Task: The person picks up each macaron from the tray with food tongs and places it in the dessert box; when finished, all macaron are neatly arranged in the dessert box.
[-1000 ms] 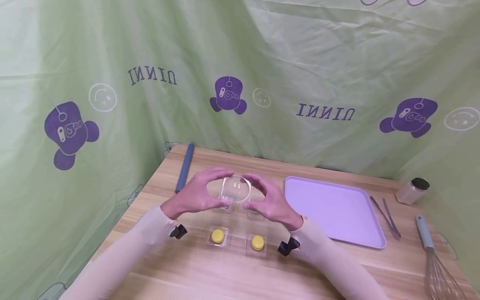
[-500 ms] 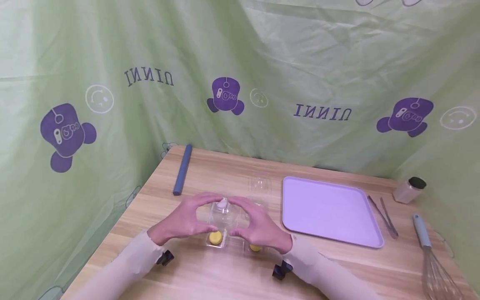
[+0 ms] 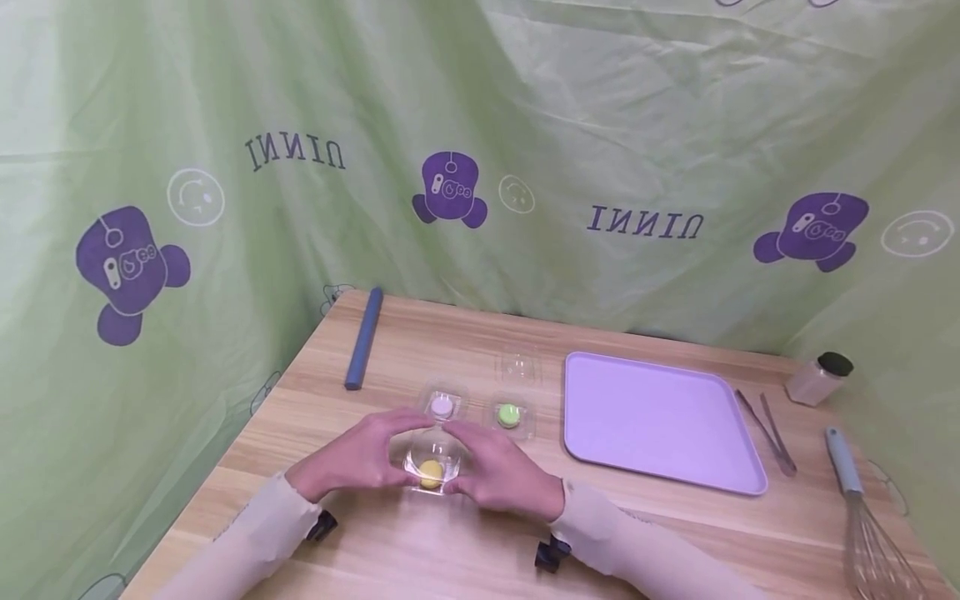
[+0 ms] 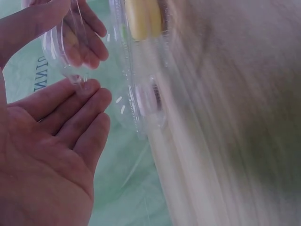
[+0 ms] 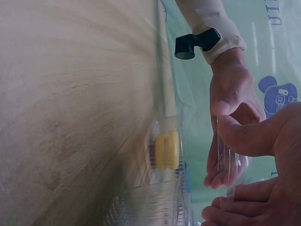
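Note:
My left hand [image 3: 360, 454] and right hand [image 3: 506, 471] pinch a clear domed plastic lid [image 3: 438, 447] between thumbs and fingers, one on each side. The lid stands above a yellow macaron [image 3: 431, 474] in a small clear plastic tray. In the right wrist view, a gap shows between the lid [image 5: 235, 165] and the yellow macaron [image 5: 168, 150] in its tray. Just beyond the hands are a lilac macaron [image 3: 441, 406] and a green macaron [image 3: 509, 415], each in a clear container. The second yellow macaron is hidden behind my right hand in the head view.
Another clear lid [image 3: 517, 365] lies farther back on the wooden table. Right of it are a purple tray [image 3: 660, 421], tongs [image 3: 772, 433], a dark-lidded jar [image 3: 820, 379] and a whisk [image 3: 862, 508]. A blue rod [image 3: 364, 337] lies at the back left.
Both hands have brought the lid toward me and down, from over the far containers to over the left yellow macaron. The lilac and green macarons have come into sight; the right yellow one is covered.

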Tool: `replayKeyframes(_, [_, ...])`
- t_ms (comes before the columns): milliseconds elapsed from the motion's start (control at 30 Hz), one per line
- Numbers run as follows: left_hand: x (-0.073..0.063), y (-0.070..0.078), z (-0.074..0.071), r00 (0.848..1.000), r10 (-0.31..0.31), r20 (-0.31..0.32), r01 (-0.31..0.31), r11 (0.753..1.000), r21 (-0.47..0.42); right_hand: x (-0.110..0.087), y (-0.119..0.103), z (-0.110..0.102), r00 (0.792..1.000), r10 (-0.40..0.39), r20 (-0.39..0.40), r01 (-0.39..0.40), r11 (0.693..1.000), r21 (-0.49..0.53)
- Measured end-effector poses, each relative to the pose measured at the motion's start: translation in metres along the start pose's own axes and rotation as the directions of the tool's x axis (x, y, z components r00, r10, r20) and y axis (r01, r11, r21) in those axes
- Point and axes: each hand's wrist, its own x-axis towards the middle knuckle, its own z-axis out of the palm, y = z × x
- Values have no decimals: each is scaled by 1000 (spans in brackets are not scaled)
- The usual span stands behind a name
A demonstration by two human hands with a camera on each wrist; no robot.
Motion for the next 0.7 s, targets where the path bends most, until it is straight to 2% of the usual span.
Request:
replayKeyframes(133, [-1, -3, 2, 999, -30, 42, 30, 1000, 3, 2, -1, 3, 999, 18, 42, -17, 1000, -26])
replayKeyframes(267, [-2, -5, 6, 996, -46, 70, 46, 999, 10, 3, 1, 7, 998, -8, 68, 11, 999, -33])
replayKeyframes(467, [-3, -9, 12, 995, -40, 94, 39, 999, 13, 2, 3, 12, 995, -36, 95, 41, 998, -47])
replayKeyframes(700, [-1, -10, 14, 993, -28, 114, 23, 999, 43, 3, 3, 12, 993, -28, 112, 36, 997, -71])
